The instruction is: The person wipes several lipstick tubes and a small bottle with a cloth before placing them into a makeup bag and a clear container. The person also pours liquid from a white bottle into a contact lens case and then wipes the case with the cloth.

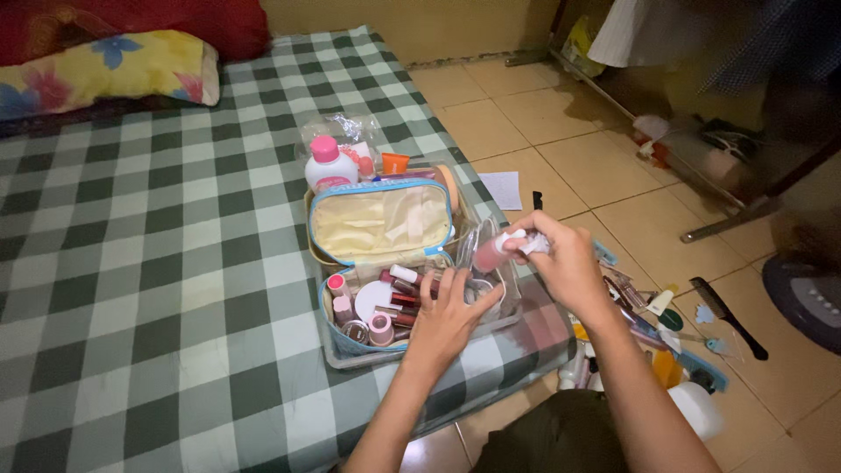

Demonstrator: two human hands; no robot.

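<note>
Nearest you, your two forearms rise from the bottom edge, with your knee in dark shorts between them at the mattress's near corner. Your left hand lies palm down with fingers spread loosely over the right part of the open cosmetic case, gripping nothing that can be made out; its fingertips touch the small items packed there: pink-capped tubes, red lipsticks, a round white compact. Just right of it and slightly higher, your right hand is curled closed around a small pink bottle, held tilted over the case's right rim. The case sits close to the right edge of the green checked mattress, its cream-lined lid standing upright on the far side. Beyond the lid stand a white bottle with a pink cap, an orange-capped tube and a clear plastic bag. Left of the case the mattress offers broad open surface; to the right it drops at once to the tiled floor, where a black comb and scattered toiletries crowd the near right. Farthest left lies a floral pillow; farthest right, metal rack legs.
</note>
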